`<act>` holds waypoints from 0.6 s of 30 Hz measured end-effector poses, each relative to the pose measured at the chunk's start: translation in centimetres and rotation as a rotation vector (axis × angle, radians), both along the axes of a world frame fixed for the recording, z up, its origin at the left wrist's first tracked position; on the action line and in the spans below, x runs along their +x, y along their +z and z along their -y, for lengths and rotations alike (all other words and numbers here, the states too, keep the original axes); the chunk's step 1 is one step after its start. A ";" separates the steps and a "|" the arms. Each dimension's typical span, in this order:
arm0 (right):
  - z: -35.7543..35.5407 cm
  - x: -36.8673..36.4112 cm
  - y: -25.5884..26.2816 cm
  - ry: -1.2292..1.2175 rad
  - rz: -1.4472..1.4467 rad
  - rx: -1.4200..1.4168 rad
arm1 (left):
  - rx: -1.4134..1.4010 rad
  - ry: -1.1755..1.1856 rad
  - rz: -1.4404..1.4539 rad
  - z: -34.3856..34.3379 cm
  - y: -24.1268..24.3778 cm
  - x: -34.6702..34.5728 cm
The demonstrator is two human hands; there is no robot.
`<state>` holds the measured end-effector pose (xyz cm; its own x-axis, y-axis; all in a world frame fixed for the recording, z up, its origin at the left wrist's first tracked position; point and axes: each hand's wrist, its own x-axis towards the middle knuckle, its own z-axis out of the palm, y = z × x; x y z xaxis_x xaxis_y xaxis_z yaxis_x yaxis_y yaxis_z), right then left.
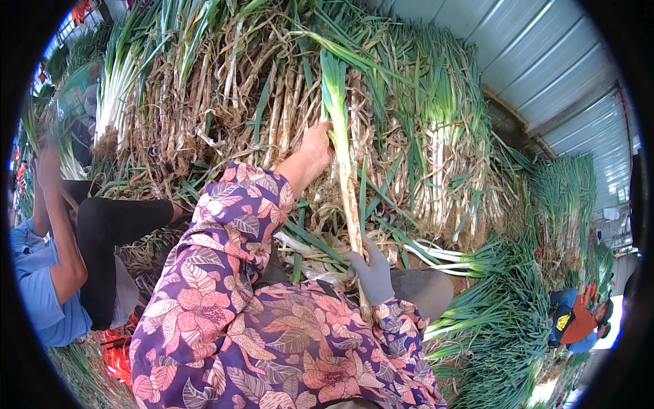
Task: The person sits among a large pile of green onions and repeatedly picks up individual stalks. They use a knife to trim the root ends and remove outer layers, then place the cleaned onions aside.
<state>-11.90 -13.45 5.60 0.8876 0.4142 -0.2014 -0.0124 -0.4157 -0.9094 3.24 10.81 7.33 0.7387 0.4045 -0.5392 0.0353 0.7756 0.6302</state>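
Observation:
A long leek (348, 191) stands slanted before me, green leaves at the top and dirty brown outer skin lower down. My right hand (372, 273), in a grey glove, is closed around its lower stem, with the root end near my sleeve. My bare left hand (314, 148) is curled at the green upper part; the leek partly hides its fingers. Behind it stands a wall of unpeeled leeks (281, 110) with dry brown skins and roots. Beside my right knee (424, 289) lie several white-stemmed leeks (452, 263).
Loose leaves and peelings (311, 250) cover the ground ahead. Piled green leeks (506, 327) lie at right. A person in a blue shirt (41, 286) sits close at left, near red plastic material (116, 353). Another person (577, 319) is far right. Corrugated metal wall (531, 56) rises behind.

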 end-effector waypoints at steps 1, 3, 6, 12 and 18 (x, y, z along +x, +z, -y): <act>0.0 0.1 -0.5 -0.047 -0.096 0.057 | -0.088 0.025 -0.007 0.4 0.2 -0.2; -0.4 0.1 -0.3 -0.107 -0.182 0.125 | 0.020 -0.150 -0.038 0.9 -1.6 -0.7; -1.1 0.6 1.1 -0.173 -0.153 0.149 | 0.461 -0.583 -0.064 3.4 -2.3 -3.0; 0.6 1.0 1.4 -0.172 -0.041 0.073 | 0.673 -0.890 0.068 5.9 -3.9 -4.9; 3.3 -2.1 0.3 -0.053 -0.039 -0.094 | 0.117 -0.177 0.025 -1.5 1.2 0.2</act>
<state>-14.02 -16.77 5.88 0.8986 0.3445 -0.2717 -0.0712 -0.4966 -0.8651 3.41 12.32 8.53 0.8164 0.3257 -0.4769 0.1478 0.6805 0.7177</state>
